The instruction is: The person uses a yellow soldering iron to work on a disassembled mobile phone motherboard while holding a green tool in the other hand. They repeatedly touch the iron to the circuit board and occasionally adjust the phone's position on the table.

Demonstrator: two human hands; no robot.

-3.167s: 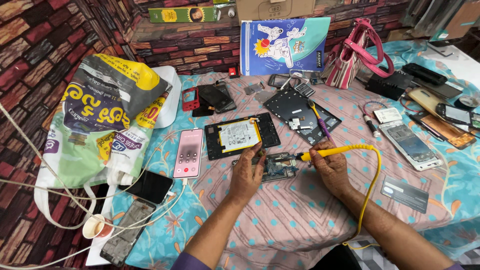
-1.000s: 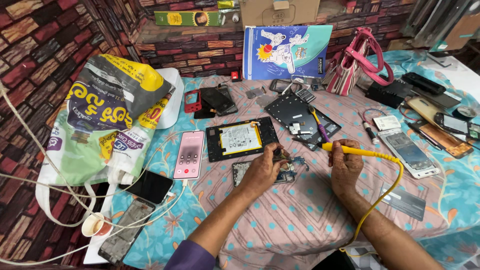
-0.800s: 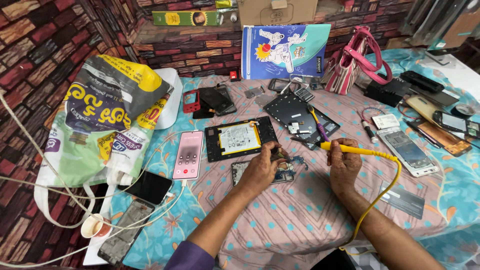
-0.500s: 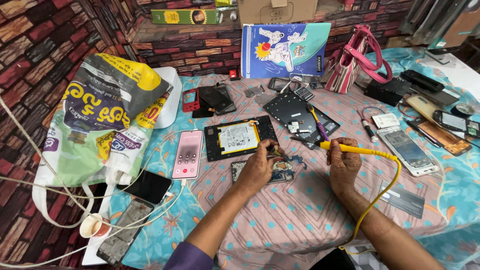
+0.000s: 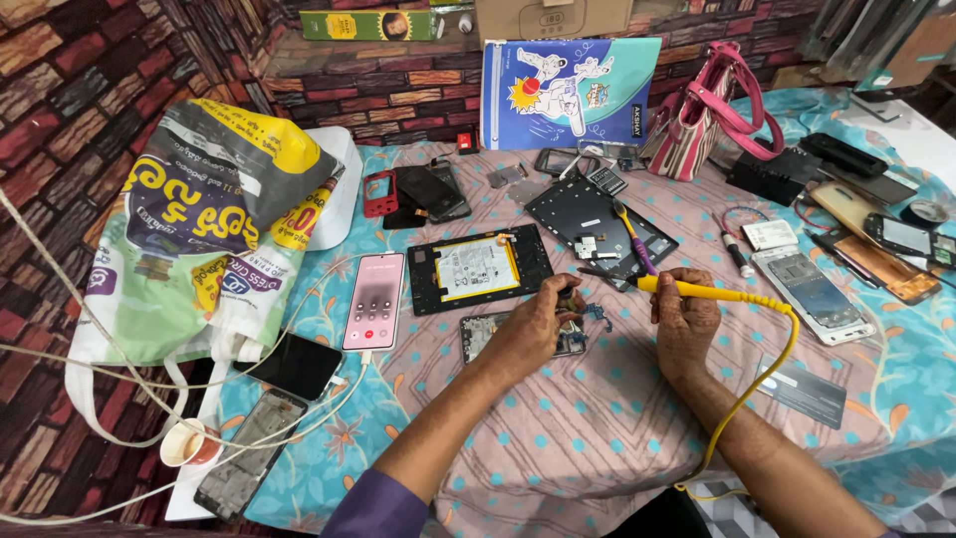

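My right hand (image 5: 685, 317) grips a yellow soldering iron (image 5: 709, 292) whose tip points left, with its yellow cord (image 5: 759, 377) looping down off the table edge. My left hand (image 5: 533, 329) pinches a small part (image 5: 568, 297) just above an opened phone frame with a circuit board (image 5: 485, 335). The iron's tip sits a little right of that small part. Behind the hands lies an open tablet back with a white-labelled battery (image 5: 480, 267).
A pink phone (image 5: 374, 300) lies left of the tablet. A large printed bag (image 5: 199, 229) fills the left side. A black frame with a purple tool (image 5: 600, 221), a pink handbag (image 5: 709, 112), several phones (image 5: 815, 292) at right, white cables and a paper cup (image 5: 185, 442) are around.
My right hand has drawn the soldering iron back to the right, away from the board. My left hand has lifted a small part off the board. The view shifted slightly.
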